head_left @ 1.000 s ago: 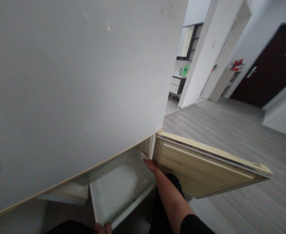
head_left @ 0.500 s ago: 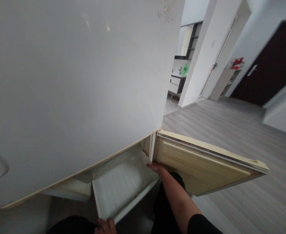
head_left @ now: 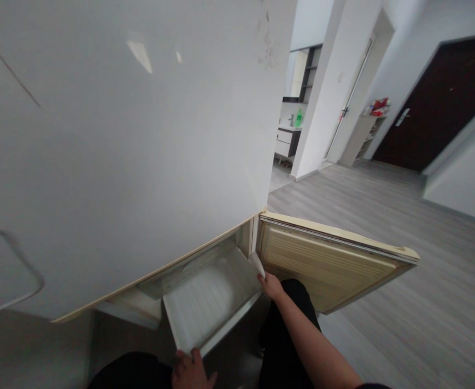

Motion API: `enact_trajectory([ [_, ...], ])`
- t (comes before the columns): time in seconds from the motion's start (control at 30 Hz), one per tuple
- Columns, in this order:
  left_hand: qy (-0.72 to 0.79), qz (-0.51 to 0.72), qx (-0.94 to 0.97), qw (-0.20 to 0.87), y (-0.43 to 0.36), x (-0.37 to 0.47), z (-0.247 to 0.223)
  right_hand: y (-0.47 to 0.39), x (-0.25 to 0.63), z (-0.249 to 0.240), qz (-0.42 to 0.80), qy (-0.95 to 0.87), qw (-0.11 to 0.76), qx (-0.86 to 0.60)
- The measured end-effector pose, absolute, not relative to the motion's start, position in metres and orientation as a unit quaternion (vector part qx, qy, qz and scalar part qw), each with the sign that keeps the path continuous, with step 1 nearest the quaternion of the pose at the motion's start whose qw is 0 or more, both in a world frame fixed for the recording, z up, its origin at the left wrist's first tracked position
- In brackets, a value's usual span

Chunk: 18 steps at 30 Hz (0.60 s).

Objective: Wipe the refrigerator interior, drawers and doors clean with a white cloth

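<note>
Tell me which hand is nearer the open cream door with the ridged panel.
Right. The right hand is close to the door, by its hinge side; the left hand is farther off, at the near corner of the white rectangular tray.

Soft grey light, with two shiny spots.
The big white panel [head_left: 160, 146] has two small bright glares near its top. It is dark and shadowy under the drawer [head_left: 208, 302], so that part is hard to see. The far red packets [head_left: 379, 107] look fuzzy, and the brown door [head_left: 443, 105] looks tilted and stretched near the right edge.
</note>
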<state>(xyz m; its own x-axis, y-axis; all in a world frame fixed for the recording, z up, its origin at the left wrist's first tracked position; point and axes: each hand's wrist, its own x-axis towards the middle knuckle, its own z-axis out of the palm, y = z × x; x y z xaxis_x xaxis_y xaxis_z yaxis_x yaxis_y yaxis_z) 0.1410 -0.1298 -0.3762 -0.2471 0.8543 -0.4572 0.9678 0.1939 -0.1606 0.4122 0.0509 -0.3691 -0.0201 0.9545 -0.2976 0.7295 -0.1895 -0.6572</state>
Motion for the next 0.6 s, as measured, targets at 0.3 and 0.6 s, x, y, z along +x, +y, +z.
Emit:
enact_trajectory([
  [0.3, 0.622, 0.318, 0.585, 0.413, -0.128, 0.159, -0.358, -0.102, 0.302, -0.357, 0.669, -0.440, 0.460, -0.383],
  [0.6, 0.685, 0.305, 0.604, 0.272, -0.146, 0.160, -0.308, -0.122, 0.264, -0.363, 0.790, -0.280, 0.422, -0.346],
])
